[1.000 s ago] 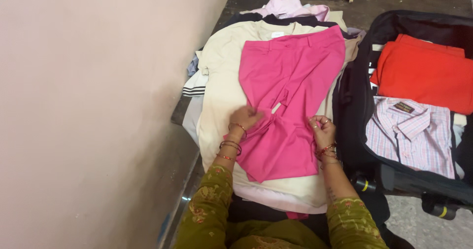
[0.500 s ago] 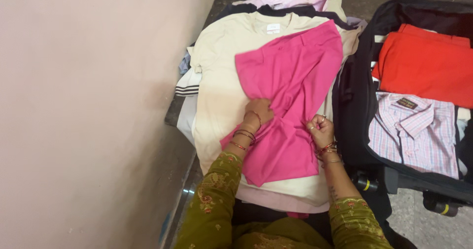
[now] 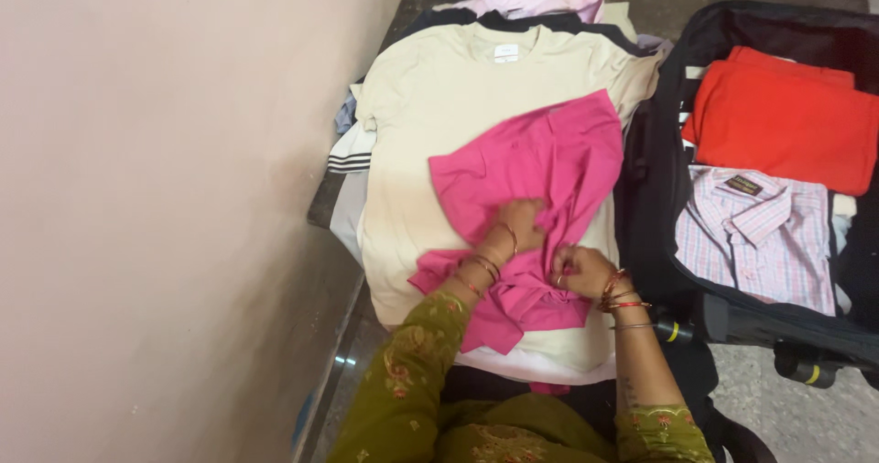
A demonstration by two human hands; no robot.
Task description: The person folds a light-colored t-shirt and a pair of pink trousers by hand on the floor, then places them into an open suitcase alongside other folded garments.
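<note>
- While the left hand (image 3: 520, 220) presses closed fingers into bunched cloth, the right hand (image 3: 577, 269) pinches a fold of the pink garment (image 3: 536, 165).
- That garment lies crumpled on a cream T-shirt (image 3: 430, 106), left of the open suitcase (image 3: 659, 152).
- Folding looks mid-step; next, smoothing the creases seems needed.

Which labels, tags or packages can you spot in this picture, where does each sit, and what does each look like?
Neck label: small pale rectangle inside the collar of the cream T-shirt, at the pile's far end.
Collar label: small dark rectangle with a golden edge, inside the collar of the folded pink checked shirt in the open suitcase.
</note>
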